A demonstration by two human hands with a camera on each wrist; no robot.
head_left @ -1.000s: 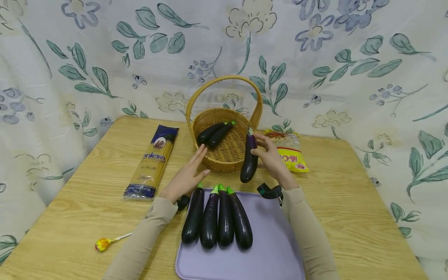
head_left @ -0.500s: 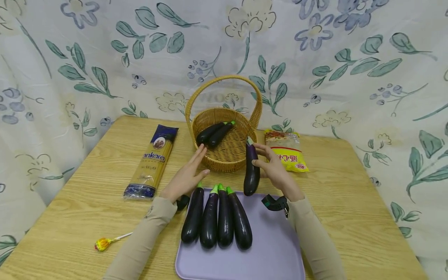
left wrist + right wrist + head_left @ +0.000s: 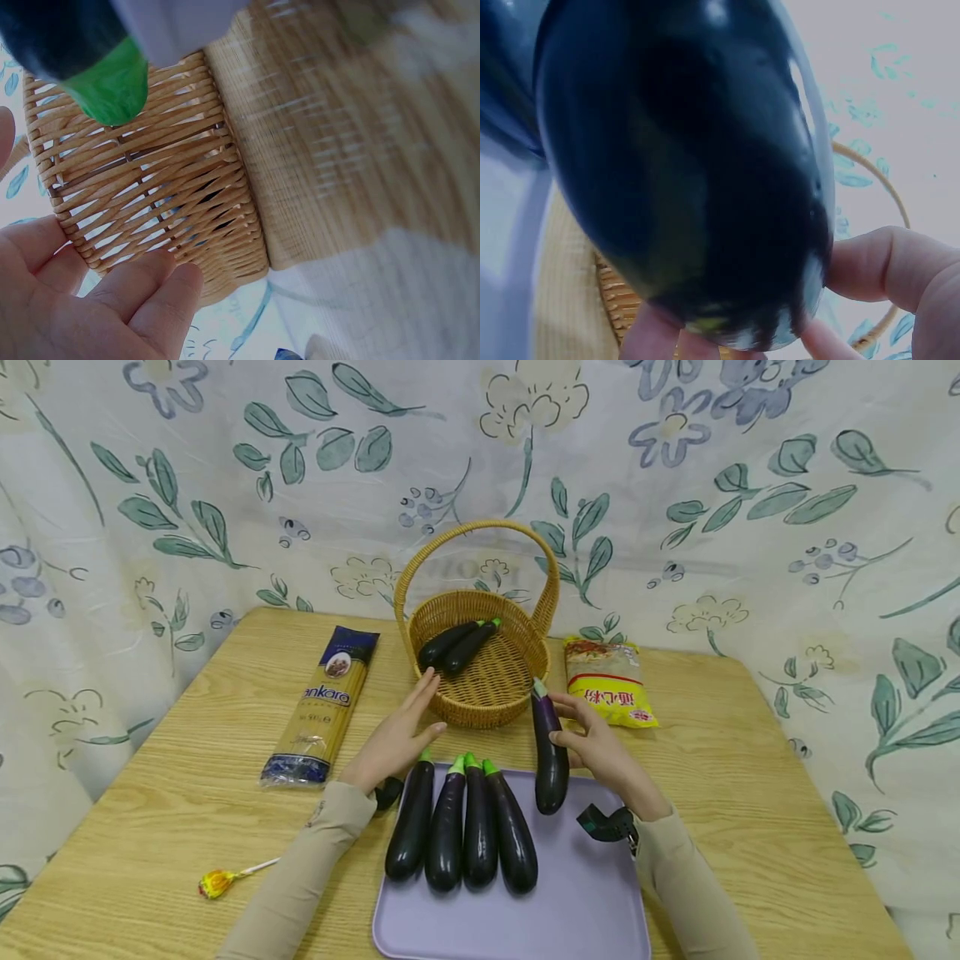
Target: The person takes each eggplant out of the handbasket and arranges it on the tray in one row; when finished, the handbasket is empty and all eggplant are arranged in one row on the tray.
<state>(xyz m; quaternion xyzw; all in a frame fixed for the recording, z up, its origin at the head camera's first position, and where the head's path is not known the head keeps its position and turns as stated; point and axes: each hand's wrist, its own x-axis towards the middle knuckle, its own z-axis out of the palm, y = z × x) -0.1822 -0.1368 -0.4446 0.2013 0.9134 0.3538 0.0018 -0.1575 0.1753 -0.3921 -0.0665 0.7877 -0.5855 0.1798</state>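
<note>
Eggplant (image 3: 551, 767) hangs in the right hand (image 3: 600, 753), pinched between thumb and fingers, by the far edge of the purple tray (image 3: 585, 885). The left hand (image 3: 393, 742) touches the basket (image 3: 480, 717) with straight fingers. Two eggplants (image 3: 468, 648) lie inside it; four others (image 3: 480, 831) lie on the tray.

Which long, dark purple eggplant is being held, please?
The eggplant in the right hand; four others lie on the lilac rectangular tray, two in the tan wicker basket.
</note>
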